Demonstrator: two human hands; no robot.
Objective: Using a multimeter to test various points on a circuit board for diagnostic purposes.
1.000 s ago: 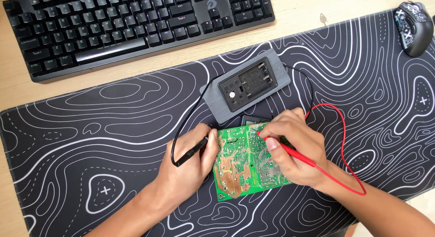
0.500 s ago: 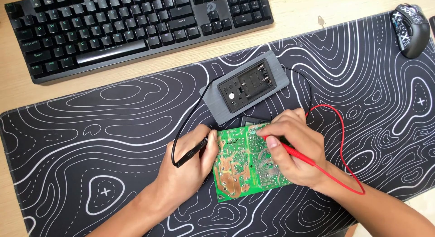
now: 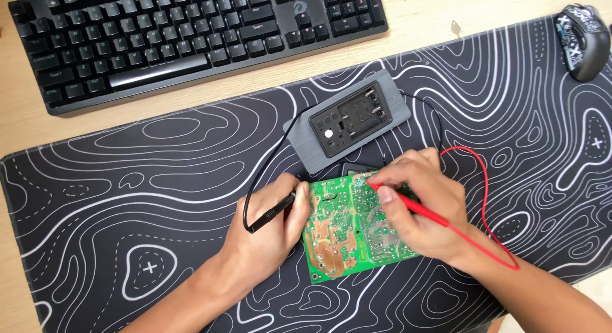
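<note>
Head view: a green circuit board point(image 3: 344, 228) lies on a black patterned mat point(image 3: 127, 193). The left hand point(image 3: 271, 234) grip pinches a black probe point(image 3: 271, 213) at its edge; the right hand point(image 3: 424, 209) pinches a red probe point(image 3: 414, 207) onto it.

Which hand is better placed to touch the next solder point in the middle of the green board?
Right, probably. The right hand holds the red probe over the green circuit board; the left hand keeps the black probe at its left edge.

Counted on the desk mat point(image 3: 127, 180)

One circuit board point(image 3: 338, 234), two probes, red point(image 3: 414, 209) and black point(image 3: 271, 215), one grey meter point(image 3: 347, 123) above the board; beyond the mat, one keyboard point(image 3: 191, 33), one mouse point(image 3: 581, 40).
</note>
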